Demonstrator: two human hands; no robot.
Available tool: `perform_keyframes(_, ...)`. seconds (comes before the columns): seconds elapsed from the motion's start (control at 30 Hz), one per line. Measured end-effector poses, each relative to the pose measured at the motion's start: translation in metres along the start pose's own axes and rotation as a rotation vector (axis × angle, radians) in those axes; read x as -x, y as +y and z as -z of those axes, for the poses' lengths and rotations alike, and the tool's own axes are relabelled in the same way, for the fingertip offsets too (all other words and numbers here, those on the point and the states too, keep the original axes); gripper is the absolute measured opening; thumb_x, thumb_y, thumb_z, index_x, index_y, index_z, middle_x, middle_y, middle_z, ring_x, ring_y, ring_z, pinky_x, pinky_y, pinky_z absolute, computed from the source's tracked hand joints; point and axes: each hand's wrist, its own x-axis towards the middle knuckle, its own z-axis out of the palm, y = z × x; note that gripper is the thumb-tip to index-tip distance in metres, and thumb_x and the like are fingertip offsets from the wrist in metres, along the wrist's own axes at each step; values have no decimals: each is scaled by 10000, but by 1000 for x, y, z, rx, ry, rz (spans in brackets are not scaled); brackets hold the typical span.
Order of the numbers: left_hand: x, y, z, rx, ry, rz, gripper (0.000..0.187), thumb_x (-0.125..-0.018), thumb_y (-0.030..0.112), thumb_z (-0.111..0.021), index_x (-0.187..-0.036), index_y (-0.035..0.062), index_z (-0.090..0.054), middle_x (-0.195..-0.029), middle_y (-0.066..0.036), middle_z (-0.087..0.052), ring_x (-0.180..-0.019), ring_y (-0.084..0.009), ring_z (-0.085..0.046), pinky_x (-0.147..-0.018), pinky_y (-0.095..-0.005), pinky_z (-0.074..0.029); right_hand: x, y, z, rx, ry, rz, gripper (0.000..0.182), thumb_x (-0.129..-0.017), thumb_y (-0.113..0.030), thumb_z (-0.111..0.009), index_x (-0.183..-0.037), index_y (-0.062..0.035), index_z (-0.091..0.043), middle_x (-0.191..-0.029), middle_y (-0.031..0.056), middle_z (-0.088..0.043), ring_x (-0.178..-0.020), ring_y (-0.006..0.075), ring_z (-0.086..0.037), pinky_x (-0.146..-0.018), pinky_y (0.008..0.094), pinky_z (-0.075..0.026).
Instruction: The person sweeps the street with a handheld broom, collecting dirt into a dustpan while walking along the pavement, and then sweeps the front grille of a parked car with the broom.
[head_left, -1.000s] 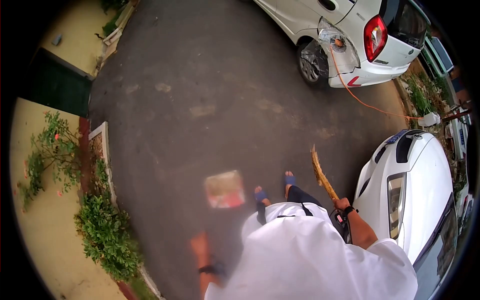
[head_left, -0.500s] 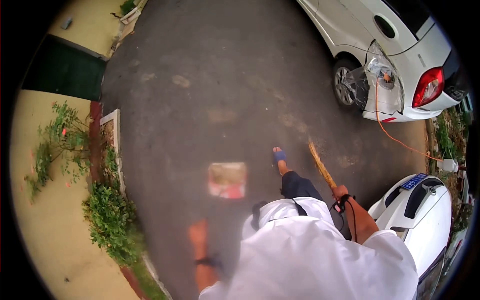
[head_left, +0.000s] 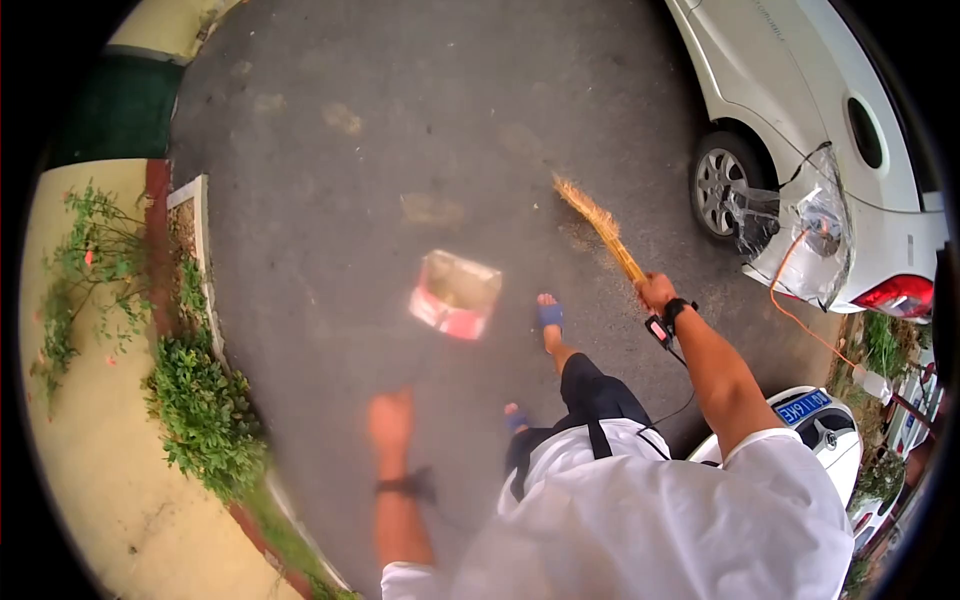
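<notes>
The right hand (head_left: 656, 291) gripped a straw broom (head_left: 610, 231) right of the open box (head_left: 457, 296), apparently in mid-carry. The left hand (head_left: 391, 420), nearly fisted, lay just short of the box, any hold blurred beyond telling; dark pavement (head_left: 330, 220) surrounded the box, a white car (head_left: 790, 90) rightward, a shrub (head_left: 205, 410) leftward.

An outdoor paved lane or parking area: dark asphalt (head_left: 340, 220) with a white car (head_left: 790, 60) parked on it, opposite a yellow wall (head_left: 100, 440) edged by shrubs (head_left: 200, 410).
</notes>
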Motion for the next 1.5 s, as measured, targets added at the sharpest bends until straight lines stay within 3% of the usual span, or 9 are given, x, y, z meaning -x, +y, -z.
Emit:
perform_keyframes(0.13, -39, 34, 0, 49, 0, -28, 444, -863, 404, -648, -778, -31, -663, -675, -221, -619, -618, -397, -596, -583, -455, -471, -91, -4, -30, 48, 145, 110, 226, -924, -218, -583, -1032, -21, -608, -560, 73, -542, -419, 180, -519, -374, 340, -395)
perform_keyframes(0.3, -80, 65, -7, 26, 26, -98, 404, -863, 374, -654, -758, -16, -655, -638, -190, -614, -616, -382, -599, -592, -433, -472, -88, -104, -85, -79, 104, -136, 228, -868, -201, -599, -965, 3, -631, -589, 112, -605, -448, 223, -581, -409, 356, -454)
perform_keyframes(0.4, -93, 88, 0, 6, 12, -98, 410, -868, 392, -636, -780, -5, -681, -689, -211, -633, -668, -404, -626, -611, -454, -492, -130, -40, -156, 409, -66, 400, 228, -867, -210, -592, -834, 11, -637, -580, 108, -616, -465, 223, -598, -426, 363, -464)
perform_keyframes(0.57, -105, 98, 15, -15, -68, -90, 428, -878, 404, -602, -817, -2, -722, -786, -254, -663, -743, -439, -654, -665, -487, -529, 18, -110, -132, -97, -374, -54, 204, -896, -229, -634, -946, -38, -686, -600, 41, -572, -462, 117, -512, -426, 310, -398)
perform_keyframes(0.77, -110, 82, 14, -39, -111, -169, 423, -907, 391, -559, -863, 6, -727, -836, -236, -685, -773, -414, -667, -701, -483, -531, 80, -118, -98, -105, -267, -103, 288, -919, -179, -587, -1184, -79, -641, -666, 18, -549, -467, 113, -483, -416, 281, -391)
perform_keyframes(1.0, -104, 78, 46, 89, -208, -62, 408, -868, 414, -588, -881, 28, -719, -899, -223, -688, -898, -409, -656, -781, -463, -531, 79, -107, -65, -61, -182, -30, 273, -902, -194, -613, -1147, -86, -663, -634, 1, -541, -476, 105, -491, -435, 286, -401)
perform_keyframes(1.27, -137, -18, 104, 319, -279, 20, 412, -828, 451, -645, -902, 57, -743, -897, -205, -702, -876, -366, -680, -773, -444, -520, 143, -63, -51, -9, -63, -250, 144, -883, -152, -579, -919, -20, -623, -608, 60, -539, -449, 193, -532, -395, 343, -422)
perform_keyframes(1.47, -144, -113, 150, 483, -41, -82, 444, -820, 430, -684, -803, -14, -703, -723, -211, -664, -697, -348, -662, -663, -419, -509, 147, -44, -89, -164, -27, -420, 152, -893, -154, -547, -859, -23, -617, -715, 107, -621, -539, 216, -598, -501, 364, -493)
perform_keyframes(1.5, -146, -119, 163, 534, -38, -43, 446, -820, 423, -685, -785, -22, -692, -712, -211, -660, -685, -350, -657, -654, -421, -505, 115, -9, -85, 134, -179, -201, 168, -896, -161, -557, -832, -20, -621, -754, 118, -646, -584, 204, -626, -508, 362, -496)
